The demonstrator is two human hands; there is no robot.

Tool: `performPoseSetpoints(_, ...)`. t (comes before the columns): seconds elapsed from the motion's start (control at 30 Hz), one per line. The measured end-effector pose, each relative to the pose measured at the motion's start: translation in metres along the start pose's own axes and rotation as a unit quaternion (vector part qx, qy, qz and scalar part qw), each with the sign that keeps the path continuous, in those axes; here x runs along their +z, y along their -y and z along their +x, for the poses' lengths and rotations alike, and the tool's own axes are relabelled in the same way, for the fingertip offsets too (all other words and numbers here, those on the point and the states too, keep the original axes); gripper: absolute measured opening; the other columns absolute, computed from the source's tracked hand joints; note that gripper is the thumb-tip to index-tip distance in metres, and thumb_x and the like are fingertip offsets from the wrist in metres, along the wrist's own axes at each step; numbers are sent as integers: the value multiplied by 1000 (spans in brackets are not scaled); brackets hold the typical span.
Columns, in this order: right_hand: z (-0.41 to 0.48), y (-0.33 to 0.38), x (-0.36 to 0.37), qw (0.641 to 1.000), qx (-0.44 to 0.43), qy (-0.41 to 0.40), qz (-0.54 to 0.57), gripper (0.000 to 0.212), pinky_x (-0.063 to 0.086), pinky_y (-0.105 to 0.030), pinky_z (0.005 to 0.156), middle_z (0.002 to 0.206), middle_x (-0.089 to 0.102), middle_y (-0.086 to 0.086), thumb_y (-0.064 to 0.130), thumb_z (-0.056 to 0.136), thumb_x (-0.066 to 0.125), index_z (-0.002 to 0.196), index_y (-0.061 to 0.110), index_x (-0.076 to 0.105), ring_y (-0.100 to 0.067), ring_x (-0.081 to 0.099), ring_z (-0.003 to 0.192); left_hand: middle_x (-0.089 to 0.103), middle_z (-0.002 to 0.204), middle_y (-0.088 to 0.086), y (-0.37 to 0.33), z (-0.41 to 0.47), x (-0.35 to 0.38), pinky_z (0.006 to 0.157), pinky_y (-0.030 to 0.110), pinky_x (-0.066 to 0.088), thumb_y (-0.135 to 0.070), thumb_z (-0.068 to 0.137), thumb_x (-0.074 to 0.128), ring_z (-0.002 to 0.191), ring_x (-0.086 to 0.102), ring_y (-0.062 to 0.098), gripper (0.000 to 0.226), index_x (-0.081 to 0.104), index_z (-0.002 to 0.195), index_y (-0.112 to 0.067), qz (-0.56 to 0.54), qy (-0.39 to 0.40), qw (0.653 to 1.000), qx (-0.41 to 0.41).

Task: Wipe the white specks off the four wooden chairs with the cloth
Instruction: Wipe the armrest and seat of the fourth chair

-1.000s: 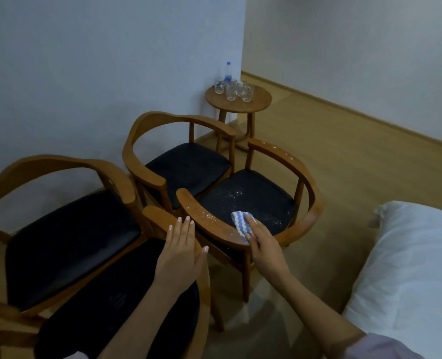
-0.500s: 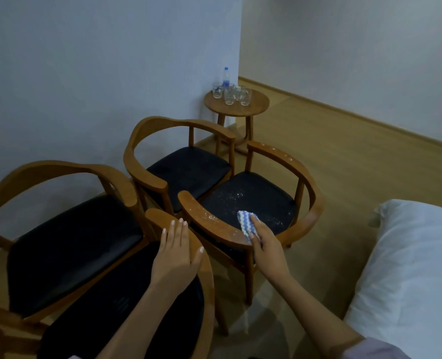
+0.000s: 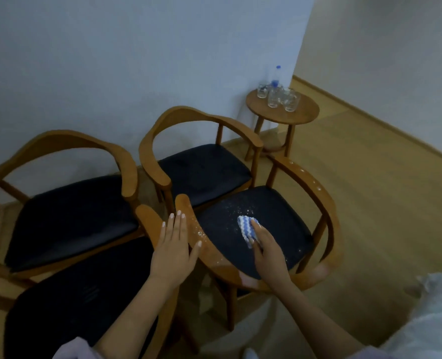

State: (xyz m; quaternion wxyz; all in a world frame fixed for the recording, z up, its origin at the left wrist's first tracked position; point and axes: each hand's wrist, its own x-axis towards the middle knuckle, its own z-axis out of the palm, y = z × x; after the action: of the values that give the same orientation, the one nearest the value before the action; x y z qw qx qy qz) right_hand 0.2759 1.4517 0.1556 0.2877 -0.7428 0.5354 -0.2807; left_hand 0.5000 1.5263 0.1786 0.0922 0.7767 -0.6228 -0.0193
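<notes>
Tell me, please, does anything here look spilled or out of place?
Yes. White specks lie scattered on the dark seat of the near right chair and along its wooden armrests. The right hand presses the cloth there. The other three seats look clean.

Blue-and-white zigzag cloth [image 3: 247,228], white-specked black seat [image 3: 274,216], brown wooden frame [image 3: 315,187]

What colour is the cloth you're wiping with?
Blue and white zigzag stripes on the cloth, seen in the head view.
</notes>
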Motion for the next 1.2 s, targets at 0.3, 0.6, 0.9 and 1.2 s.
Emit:
performPoseSetpoints(0.3,46,-23,-18,994,-69,86,20,52,41,-16,100,147,41,6,14,99,47,148,27,34,-3,45,127,-5,157,11,-40,5,10,116,35,-8,-60,88,-1,143,-11,19,81,-6,147,-6,2,-8,995,-97)
performPoseSetpoints(0.6,43,-24,6,988,-87,120,31,52,42,-17,101,148,38,9,14,100,45,148,29,33,0,42,128,9,156,15,-21,-9,22,116,40,3,-60,90,1,144,2,24,80,4,146,-3,5,-17,991,-130)
performPoseSetpoints(0.9,37,-26,36,992,-68,106,8,54,47,-27,101,147,40,7,14,99,46,148,32,31,-3,44,128,5,156,11,5,-14,48,115,37,-1,-61,88,-2,143,-3,20,80,1,146,-6,0,-9,994,-112)
performPoseSetpoints(1.2,44,-47,64,986,-78,144,-22,58,48,-17,91,147,39,7,14,99,45,149,39,26,-1,51,115,-5,155,10,6,-15,88,115,37,-6,-61,87,-1,144,-7,21,79,-6,145,-8,6,12,993,-121)
